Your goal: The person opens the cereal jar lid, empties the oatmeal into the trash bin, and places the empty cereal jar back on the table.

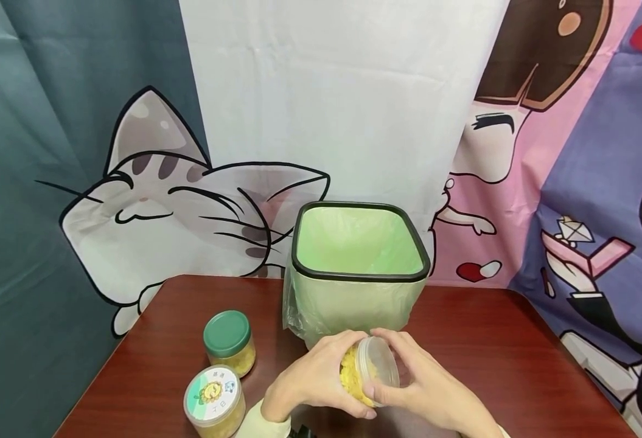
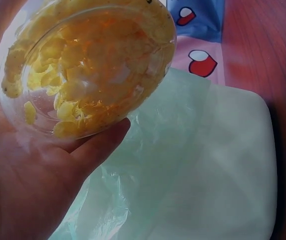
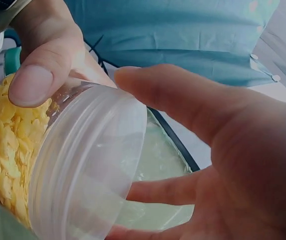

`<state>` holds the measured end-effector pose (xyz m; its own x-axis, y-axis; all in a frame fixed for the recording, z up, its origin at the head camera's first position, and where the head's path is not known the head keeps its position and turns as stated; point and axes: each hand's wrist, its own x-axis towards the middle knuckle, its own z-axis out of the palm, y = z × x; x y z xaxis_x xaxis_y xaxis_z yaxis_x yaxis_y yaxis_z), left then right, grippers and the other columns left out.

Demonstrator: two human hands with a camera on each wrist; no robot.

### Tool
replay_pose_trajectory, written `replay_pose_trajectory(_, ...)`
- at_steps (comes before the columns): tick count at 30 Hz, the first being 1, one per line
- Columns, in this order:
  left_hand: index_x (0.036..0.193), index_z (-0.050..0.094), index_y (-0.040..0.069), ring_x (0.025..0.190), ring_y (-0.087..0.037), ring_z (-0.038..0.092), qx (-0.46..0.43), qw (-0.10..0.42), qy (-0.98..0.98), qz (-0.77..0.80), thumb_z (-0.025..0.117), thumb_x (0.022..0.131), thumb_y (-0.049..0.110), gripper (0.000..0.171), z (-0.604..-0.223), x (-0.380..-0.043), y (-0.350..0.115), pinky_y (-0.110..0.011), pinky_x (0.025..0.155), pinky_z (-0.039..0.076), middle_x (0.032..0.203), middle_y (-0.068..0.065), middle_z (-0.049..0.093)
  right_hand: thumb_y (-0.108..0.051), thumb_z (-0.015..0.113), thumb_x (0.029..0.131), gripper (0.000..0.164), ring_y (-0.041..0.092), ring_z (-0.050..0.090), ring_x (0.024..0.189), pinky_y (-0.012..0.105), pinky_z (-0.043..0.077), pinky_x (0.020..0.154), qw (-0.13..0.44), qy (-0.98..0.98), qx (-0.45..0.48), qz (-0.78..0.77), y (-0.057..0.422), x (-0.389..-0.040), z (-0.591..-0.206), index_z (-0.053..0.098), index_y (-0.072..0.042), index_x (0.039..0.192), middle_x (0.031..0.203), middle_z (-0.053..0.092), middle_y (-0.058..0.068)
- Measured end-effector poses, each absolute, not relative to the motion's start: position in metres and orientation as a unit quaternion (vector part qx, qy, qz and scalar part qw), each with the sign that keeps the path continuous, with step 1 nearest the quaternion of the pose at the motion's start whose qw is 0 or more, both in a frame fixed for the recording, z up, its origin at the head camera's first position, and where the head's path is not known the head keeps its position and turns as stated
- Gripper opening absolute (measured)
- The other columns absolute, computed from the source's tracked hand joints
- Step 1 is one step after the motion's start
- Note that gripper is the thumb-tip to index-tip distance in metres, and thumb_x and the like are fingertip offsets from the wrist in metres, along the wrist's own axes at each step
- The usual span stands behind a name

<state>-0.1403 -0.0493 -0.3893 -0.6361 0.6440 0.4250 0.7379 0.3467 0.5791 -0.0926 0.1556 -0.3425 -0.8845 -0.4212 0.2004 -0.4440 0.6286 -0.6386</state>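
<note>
A clear jar of yellow flakes [image 1: 350, 375] is tilted on its side above the table, its white translucent lid [image 1: 378, 363] facing right. My left hand [image 1: 321, 374] grips the jar's body from the left, fingers over the top and thumb underneath. Through the base, the left wrist view shows the flakes [image 2: 83, 70] piled against the wall. My right hand [image 1: 425, 383] holds the lid between thumb and fingers from the right. Close up, the lid [image 3: 90, 155] sits on the jar's mouth, with right fingers [image 3: 167, 95] around its edge.
Just beyond my hands stands a pale green bin [image 1: 353, 298] with a black rim and plastic liner. To the left, a green-lidded jar [image 1: 227, 334] and a jar with a printed lid [image 1: 212, 394] stand on the brown table [image 1: 151, 359]. A cartoon curtain [image 1: 321, 91] hangs behind.
</note>
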Motion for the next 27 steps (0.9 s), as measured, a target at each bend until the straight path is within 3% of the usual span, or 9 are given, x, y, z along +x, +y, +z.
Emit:
replay_pose_trajectory(8,0.128,0.044,0.025,0.091,0.002,0.051,-0.431,0.061,-0.815,-0.383,0.082,0.053,0.050,0.087,-0.3922,-0.1416,-0.0497,-0.011,0.076,0.042,0.108,0.013,0.055,-0.034,0.074,0.075,0.065,0.009,0.046,0.109,0.026,0.045,0.085,0.067,-0.875,0.336,0.341,0.1576,-0.0950,-0.3462,0.042,-0.027,0.130,0.122,0.044,-0.013)
replay_pose_trajectory(13,0.129,0.043,0.026,0.093,0.002,0.051,-0.431,0.064,-0.812,-0.389,0.082,0.054,0.049,0.087,-0.3904,-0.1426,-0.0497,-0.013,0.078,0.043,0.110,0.012,0.055,-0.035,0.072,0.077,0.065,0.009,0.045,0.110,0.026,0.044,0.087,0.072,-0.872,0.347,0.337,0.1564,-0.0961,-0.3429,0.040,-0.025,0.132,0.124,0.043,-0.012)
replay_pose_trajectory(21,0.126,0.046,0.024,0.088,0.001,0.051,-0.425,0.056,-0.815,-0.390,0.081,0.055,0.050,0.084,-0.3891,-0.1414,-0.0494,-0.012,0.074,0.043,0.105,0.012,0.055,-0.049,0.067,0.077,0.076,0.011,0.042,0.116,0.026,0.042,0.091,0.015,-0.895,0.268,0.356,0.1562,-0.0917,-0.3436,0.031,-0.025,0.139,0.133,0.038,-0.010)
replay_pose_trajectory(27,0.122,0.047,0.020,0.087,0.002,0.051,-0.431,0.077,-0.818,-0.373,0.082,0.054,0.050,0.083,-0.3897,-0.1406,-0.0483,-0.011,0.075,0.042,0.103,0.014,0.053,-0.048,0.066,0.078,0.070,0.017,0.050,0.103,0.025,0.047,0.074,-0.003,-0.902,0.190,0.387,0.1526,-0.0931,-0.3418,0.034,-0.022,0.135,0.120,0.047,0.000)
